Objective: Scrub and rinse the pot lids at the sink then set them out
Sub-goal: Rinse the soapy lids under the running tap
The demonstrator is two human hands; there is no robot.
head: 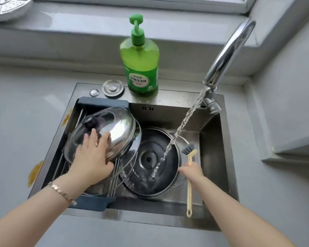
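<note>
A domed steel lid with a glass centre and black knob (118, 125) leans on the drain rack (112, 184) at the sink's left. My left hand (91, 157) grips its near rim, thumb under the edge and fingers spread on top. A dark round lid (150, 168) lies upside down in the basin, with tap water falling on it. Behind it a glass lid's rim (132, 150) shows. My right hand (192, 171) holds the cream handle of a dish brush (190, 154), its dark bristles up beside the dark lid's right edge.
The chrome tap (227, 54) runs from the sink's back right corner. A green soap pump bottle (141, 65) stands on the sink's back ledge beside a drain stopper (112, 87). Grey counter surrounds the steel sink (214, 157). Orange stains (34, 172) mark the left counter.
</note>
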